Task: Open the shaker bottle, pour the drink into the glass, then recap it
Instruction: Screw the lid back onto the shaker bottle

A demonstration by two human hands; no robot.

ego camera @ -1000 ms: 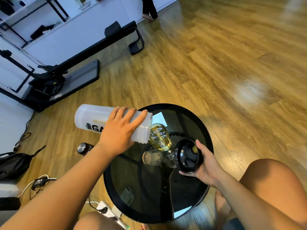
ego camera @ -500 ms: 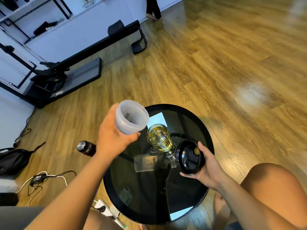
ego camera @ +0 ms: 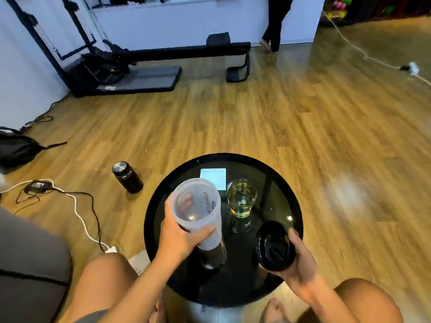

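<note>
The left hand point(ego camera: 180, 236) wraps around a translucent white plastic shaker bottle point(ego camera: 198, 209), thumb across its near side, forearm reaching in from the near left. The right hand point(ego camera: 297, 264) cups a round black plastic lid point(ego camera: 272, 245) from the right.

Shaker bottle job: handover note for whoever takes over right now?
Left hand: holds the shaker bottle upright and open above the round black table; it looks empty.
Right hand: holds the black lid, off the bottle.
Glass: stands on the table, partly filled with yellow drink.
Done: opened, poured.
Left: put the lid back on the bottle and close it.
</note>
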